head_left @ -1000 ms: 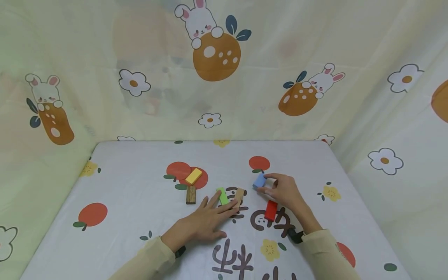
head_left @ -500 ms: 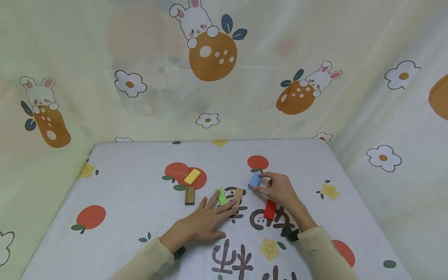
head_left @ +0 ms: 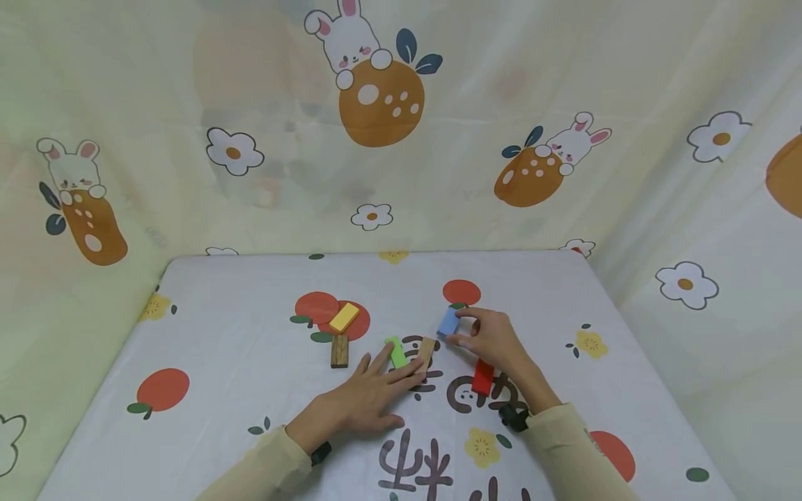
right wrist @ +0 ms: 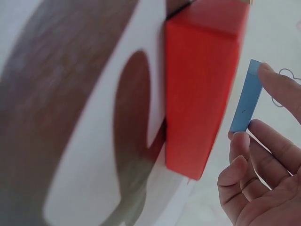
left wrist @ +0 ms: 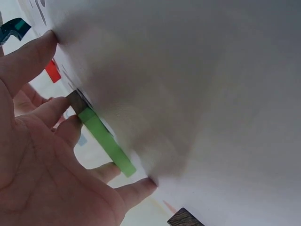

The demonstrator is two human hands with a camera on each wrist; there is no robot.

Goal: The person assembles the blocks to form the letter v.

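In the head view my right hand point(head_left: 491, 341) pinches a blue block point(head_left: 447, 323) between thumb and fingers. The right wrist view shows the same blue block point(right wrist: 247, 96) held by its two ends. My left hand point(head_left: 360, 396) lies with spread fingers near the middle of the table, its fingertips at a green block point(head_left: 397, 353) and a tan wooden block point(head_left: 426, 352). From the left wrist, the green block point(left wrist: 108, 143) runs alongside the fingers, with a wooden block's end just beyond it. A red block point(head_left: 483, 377) sits below my right hand, partly overlapped by it.
A yellow block point(head_left: 344, 318) and a dark brown wooden block point(head_left: 340, 351) lie left of the green one. The white printed tablecloth point(head_left: 219, 327) covers the table, with a printed curtain point(head_left: 282, 90) behind it and at both sides.
My right hand has moved a little to the left with the blue block in its fingers. My left hand stays in place, and the other blocks have not moved.
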